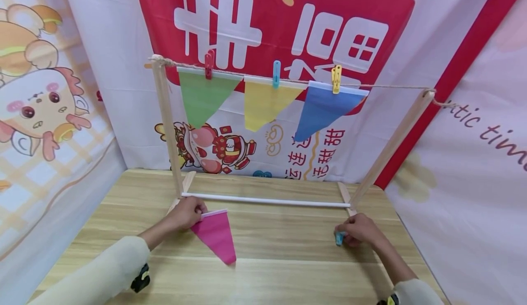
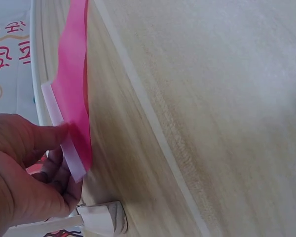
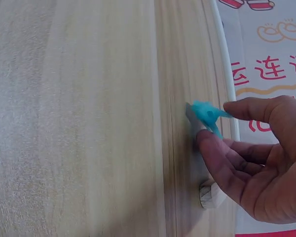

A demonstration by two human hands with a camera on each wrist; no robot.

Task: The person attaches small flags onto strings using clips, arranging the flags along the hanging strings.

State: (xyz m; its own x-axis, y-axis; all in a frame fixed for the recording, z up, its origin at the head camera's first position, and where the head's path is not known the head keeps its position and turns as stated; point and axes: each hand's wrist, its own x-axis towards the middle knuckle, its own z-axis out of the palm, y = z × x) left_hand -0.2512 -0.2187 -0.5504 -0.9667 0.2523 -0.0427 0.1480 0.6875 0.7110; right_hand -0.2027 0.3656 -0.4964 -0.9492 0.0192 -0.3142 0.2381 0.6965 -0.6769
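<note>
Between thumb and fingers, my left hand (image 1: 188, 212) pinches the white-edged top of a pink pennant flag (image 1: 216, 235), close to the foot of the left post. The same flag (image 2: 75, 64) trails off upward in the left wrist view. My right hand (image 1: 359, 230) holds a light-blue clothespin (image 1: 339, 238) near the right post's foot; the right wrist view shows the clothespin (image 3: 207, 113) between thumb and fingers. Above, a twine line (image 1: 391, 86) carries a green flag (image 1: 207, 95), a yellow flag (image 1: 269, 104) and a blue flag (image 1: 327, 110), each clipped by a clothespin.
Two wooden posts, the left post (image 1: 168, 126) and the right post (image 1: 393, 147), stand on the wooden table (image 1: 280, 268). A white rod (image 1: 263, 200) joins them low down. Printed cloth (image 1: 136, 126) hangs behind the table and along its sides.
</note>
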